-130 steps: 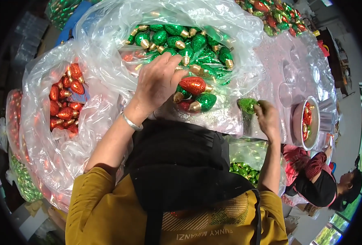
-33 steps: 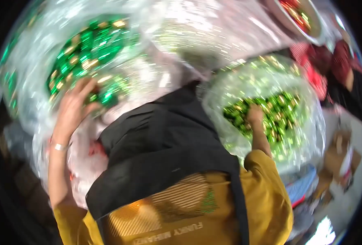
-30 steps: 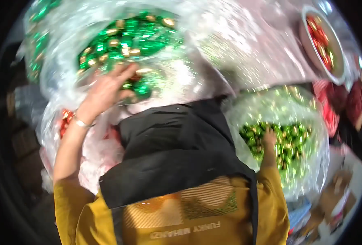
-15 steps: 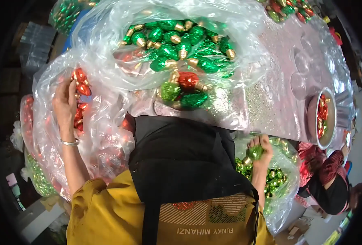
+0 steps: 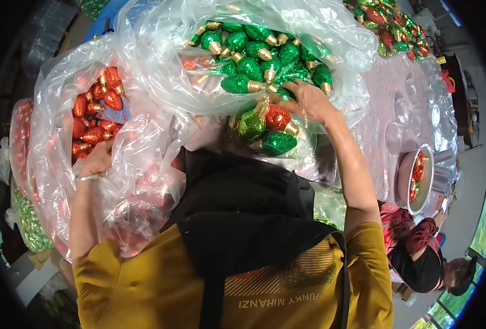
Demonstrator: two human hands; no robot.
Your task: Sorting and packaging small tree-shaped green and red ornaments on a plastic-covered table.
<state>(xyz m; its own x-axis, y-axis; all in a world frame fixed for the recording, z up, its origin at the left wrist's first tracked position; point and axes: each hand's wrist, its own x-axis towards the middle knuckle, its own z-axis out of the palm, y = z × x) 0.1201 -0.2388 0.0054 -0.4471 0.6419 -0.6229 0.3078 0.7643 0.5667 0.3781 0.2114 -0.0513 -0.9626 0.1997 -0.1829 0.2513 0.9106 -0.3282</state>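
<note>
right hand (image 5: pixel 309 101) moved up, onto green bulbs (image 5: pixel 254 60)

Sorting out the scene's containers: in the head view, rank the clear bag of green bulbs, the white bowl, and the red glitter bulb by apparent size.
1. Clear bag of green bulbs.
2. White bowl, nearer the curved rim, so unsure.
3. Red glitter bulb, below the right hand.

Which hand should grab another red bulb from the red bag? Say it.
Left. The left hand already rests at the red bulbs in their bag; the right hand is over at the green bulbs.
</note>
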